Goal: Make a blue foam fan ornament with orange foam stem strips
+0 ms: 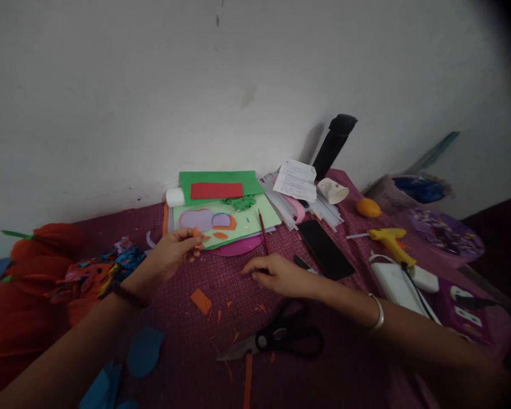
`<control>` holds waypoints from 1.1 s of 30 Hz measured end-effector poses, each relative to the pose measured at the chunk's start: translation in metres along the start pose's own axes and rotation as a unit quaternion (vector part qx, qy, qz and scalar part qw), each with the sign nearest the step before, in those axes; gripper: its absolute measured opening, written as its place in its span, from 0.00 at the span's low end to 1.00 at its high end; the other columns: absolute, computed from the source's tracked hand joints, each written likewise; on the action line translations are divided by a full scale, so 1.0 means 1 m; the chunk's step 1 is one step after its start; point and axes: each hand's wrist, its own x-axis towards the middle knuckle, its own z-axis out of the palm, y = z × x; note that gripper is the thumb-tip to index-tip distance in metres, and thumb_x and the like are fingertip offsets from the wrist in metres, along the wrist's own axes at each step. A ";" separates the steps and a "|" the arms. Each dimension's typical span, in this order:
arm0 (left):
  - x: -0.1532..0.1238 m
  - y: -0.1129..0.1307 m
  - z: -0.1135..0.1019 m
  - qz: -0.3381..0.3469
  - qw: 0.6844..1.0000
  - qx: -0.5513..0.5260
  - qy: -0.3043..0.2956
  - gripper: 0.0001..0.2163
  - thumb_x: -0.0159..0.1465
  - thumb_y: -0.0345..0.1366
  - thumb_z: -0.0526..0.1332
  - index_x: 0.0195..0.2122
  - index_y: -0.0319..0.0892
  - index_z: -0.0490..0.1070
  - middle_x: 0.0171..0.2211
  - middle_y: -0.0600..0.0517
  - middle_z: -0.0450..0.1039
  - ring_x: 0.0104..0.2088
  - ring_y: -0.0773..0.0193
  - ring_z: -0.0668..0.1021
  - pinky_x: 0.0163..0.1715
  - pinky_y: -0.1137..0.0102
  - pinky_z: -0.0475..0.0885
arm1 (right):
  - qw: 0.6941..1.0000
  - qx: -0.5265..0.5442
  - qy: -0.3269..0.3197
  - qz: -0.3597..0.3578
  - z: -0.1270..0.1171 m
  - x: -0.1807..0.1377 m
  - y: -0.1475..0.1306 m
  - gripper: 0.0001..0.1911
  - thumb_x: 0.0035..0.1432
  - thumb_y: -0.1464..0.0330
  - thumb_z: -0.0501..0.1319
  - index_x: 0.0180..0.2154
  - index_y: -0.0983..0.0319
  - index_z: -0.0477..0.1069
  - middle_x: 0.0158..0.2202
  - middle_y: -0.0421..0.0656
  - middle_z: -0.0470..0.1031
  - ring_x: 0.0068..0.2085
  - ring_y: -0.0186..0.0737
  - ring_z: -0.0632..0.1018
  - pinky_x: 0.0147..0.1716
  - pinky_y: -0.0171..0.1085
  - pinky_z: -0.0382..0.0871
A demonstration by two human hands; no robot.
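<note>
Two hands reach over the table, and the left hand (181, 247) pinches a small orange paper piece (196, 232) between thumb and fingertips. That light grip probably suits something so thin, keeping most of it uncovered. Just beyond those fingertips lies a pale green sheet (264, 211) bearing purple shapes (197, 220) and an orange leaf shape (220, 235); it seems to serve as a backing that keeps the cut shapes together. The right hand (275, 274) has loosely bent fingers with nothing visible in them; a red pencil (262, 224) points away just past them, perhaps left within easy reach, though whether they touch it I cannot tell. Nearer the body than both sets of fingers, black-handled scissors (276, 337) rest with their blades toward the left, across an orange strip (247, 382), near orange scraps (201, 301).

A checked dark red cloth (174, 321) covers the surface. To the right of the right fingers are a phone (327, 250) and, farther off, a yellow glue gun (389, 243). Well beyond both hands rises a pale, marked wall (132, 102), with a black bottle-like object (334, 145) in front of it.
</note>
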 end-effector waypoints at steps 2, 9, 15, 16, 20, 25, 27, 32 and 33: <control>0.008 -0.001 -0.006 0.003 0.998 0.058 0.015 0.08 0.49 0.37 0.65 0.27 0.42 0.67 0.19 0.58 0.68 0.18 0.71 0.69 0.17 0.75 0.61 | 1.000 -0.006 -0.003 0.009 0.000 -0.003 0.003 0.17 0.57 0.76 0.53 0.45 0.65 0.75 0.37 0.43 0.79 0.33 0.34 0.76 0.34 0.32 0.67; 0.031 0.019 -0.021 0.042 0.966 0.251 -0.037 0.07 0.51 0.38 0.63 0.19 0.42 0.69 0.14 0.57 0.64 0.15 0.70 0.66 0.17 0.73 0.62 | 1.000 -0.007 -0.008 0.010 0.000 -0.009 0.010 0.17 0.58 0.75 0.53 0.45 0.64 0.75 0.37 0.43 0.79 0.35 0.35 0.77 0.36 0.33 0.68; 0.029 0.025 -0.009 -0.034 0.988 0.129 -0.081 0.09 0.55 0.40 0.60 0.29 0.40 0.74 0.22 0.52 0.70 0.21 0.68 0.70 0.22 0.71 0.67 | 1.000 -0.007 -0.006 0.005 0.002 -0.001 0.007 0.17 0.58 0.76 0.53 0.45 0.65 0.75 0.38 0.43 0.80 0.35 0.35 0.77 0.36 0.32 0.68; 0.028 0.024 -0.009 -0.046 0.987 0.118 -0.097 0.10 0.55 0.41 0.60 0.31 0.40 0.75 0.24 0.51 0.71 0.22 0.68 0.71 0.23 0.70 0.67 | 1.000 -0.004 -0.008 -0.002 0.003 0.001 0.007 0.17 0.58 0.76 0.53 0.45 0.65 0.75 0.39 0.44 0.79 0.37 0.35 0.78 0.38 0.33 0.68; 0.031 0.026 -0.013 -0.078 0.978 0.139 -0.133 0.11 0.53 0.40 0.63 0.35 0.40 0.72 0.23 0.54 0.70 0.21 0.68 0.71 0.24 0.70 0.67 | 1.000 -0.009 -0.015 -0.012 0.005 0.000 0.008 0.17 0.57 0.76 0.53 0.45 0.65 0.75 0.38 0.44 0.79 0.36 0.35 0.77 0.37 0.32 0.68; 0.044 0.031 -0.018 -0.052 0.969 0.208 -0.126 0.12 0.47 0.36 0.65 0.31 0.42 0.66 0.20 0.60 0.64 0.20 0.69 0.71 0.23 0.72 0.66 | 1.000 -0.007 -0.016 -0.002 0.003 -0.006 0.009 0.17 0.57 0.75 0.53 0.45 0.65 0.75 0.36 0.43 0.79 0.34 0.35 0.77 0.35 0.31 0.67; 0.049 0.031 -0.017 -0.037 0.963 0.228 -0.140 0.11 0.45 0.36 0.66 0.26 0.42 0.64 0.20 0.60 0.63 0.20 0.69 0.71 0.23 0.72 0.66 | 1.000 -0.007 -0.016 0.003 0.002 -0.007 0.009 0.17 0.57 0.75 0.53 0.45 0.65 0.75 0.35 0.43 0.79 0.33 0.34 0.76 0.34 0.31 0.67; 0.051 0.030 -0.015 -0.034 0.947 0.268 -0.172 0.09 0.49 0.41 0.63 0.22 0.41 0.67 0.20 0.55 0.68 0.21 0.67 0.70 0.25 0.71 0.67 | 1.000 -0.009 -0.013 0.005 0.002 -0.005 0.008 0.16 0.57 0.75 0.53 0.44 0.65 0.75 0.34 0.42 0.79 0.31 0.33 0.75 0.32 0.31 0.66; 0.050 0.030 -0.015 -0.028 0.940 0.290 -0.177 0.09 0.51 0.42 0.61 0.22 0.41 0.69 0.20 0.53 0.69 0.21 0.67 0.70 0.25 0.70 0.67 | 1.000 -0.009 -0.015 0.006 0.002 -0.005 0.008 0.16 0.58 0.75 0.53 0.44 0.64 0.75 0.34 0.42 0.79 0.31 0.33 0.75 0.32 0.31 0.66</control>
